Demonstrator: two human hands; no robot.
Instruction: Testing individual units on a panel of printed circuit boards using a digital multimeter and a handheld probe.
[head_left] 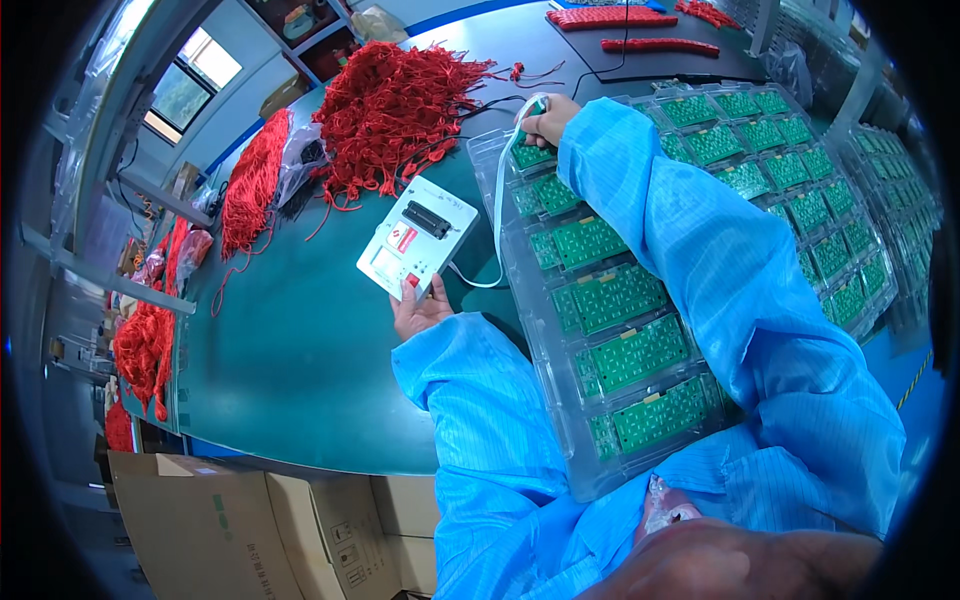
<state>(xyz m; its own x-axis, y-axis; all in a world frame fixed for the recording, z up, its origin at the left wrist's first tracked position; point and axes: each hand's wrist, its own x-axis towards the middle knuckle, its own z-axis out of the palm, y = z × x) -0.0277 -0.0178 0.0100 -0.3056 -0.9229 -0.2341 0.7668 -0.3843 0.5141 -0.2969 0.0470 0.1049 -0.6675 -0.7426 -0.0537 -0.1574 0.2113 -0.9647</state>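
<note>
My left hand (424, 312) grips the lower edge of a white chip programmer (418, 242), its thumb by the red button. A black socket (428, 220) sits on the programmer's face. From its side a white ribbon cable (498, 205) loops up to my right hand (552, 120). That hand is closed, pinching the plug at the cable's end over a green circuit board (532, 153). This board lies in the far left corner of a clear plastic tray (548, 385), among rows of similar boards. The plug's tip is hidden, so its contact with the board cannot be made out.
Red corded parts (385, 115) are heaped behind the programmer on the green table (300, 370); more red bundles (255, 180) hang along the left. Another tray of boards (895, 190) stands at right. Cardboard boxes (210, 520) sit below the table's front edge.
</note>
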